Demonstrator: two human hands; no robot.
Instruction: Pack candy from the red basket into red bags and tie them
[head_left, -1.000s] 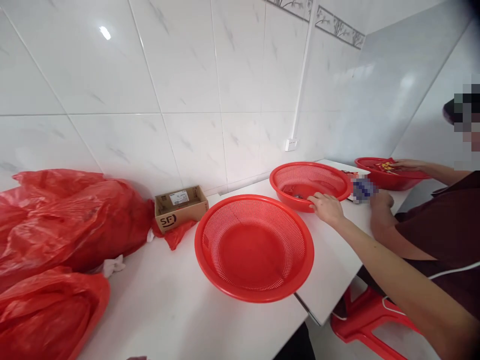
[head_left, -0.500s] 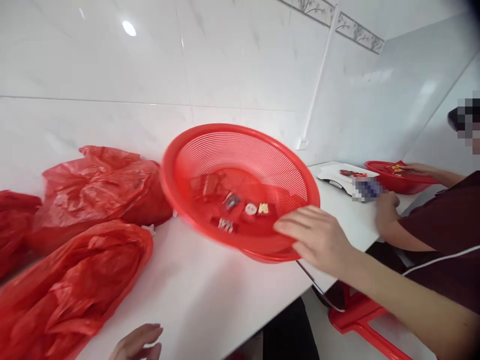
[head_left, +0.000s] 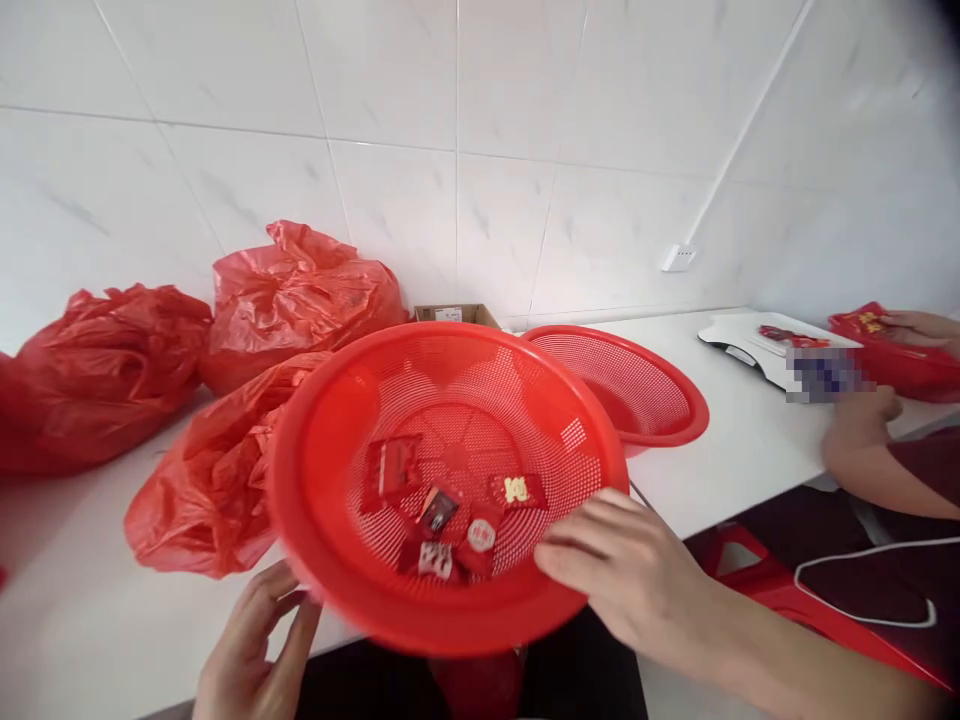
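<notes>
A red plastic basket [head_left: 450,625] with perforated walls is tilted toward me over the table's front edge. Inside lie several small red wrapped packets, among them one with a cream print [head_left: 516,490] and one with a round white mark [head_left: 481,535]. My right hand [head_left: 622,570] is closed on the basket's right front rim, thumb hidden. At the left rim is my left hand [head_left: 259,635], its thumb and fingers apart and the fingertips against or just beside the outside of the rim.
A second red basket [head_left: 694,410] stands behind, on the white table [head_left: 720,470]. Red plastic bags [head_left: 300,290] line the left side, with a cardboard box [head_left: 476,314] by the wall. At right, a co-worker's hands are near a white scale [head_left: 739,330] and a red container [head_left: 919,370].
The basket has come nearer to me, off the second basket, held by my right hand. My left hand has risen to its left rim. The view has turned and tilted down.
</notes>
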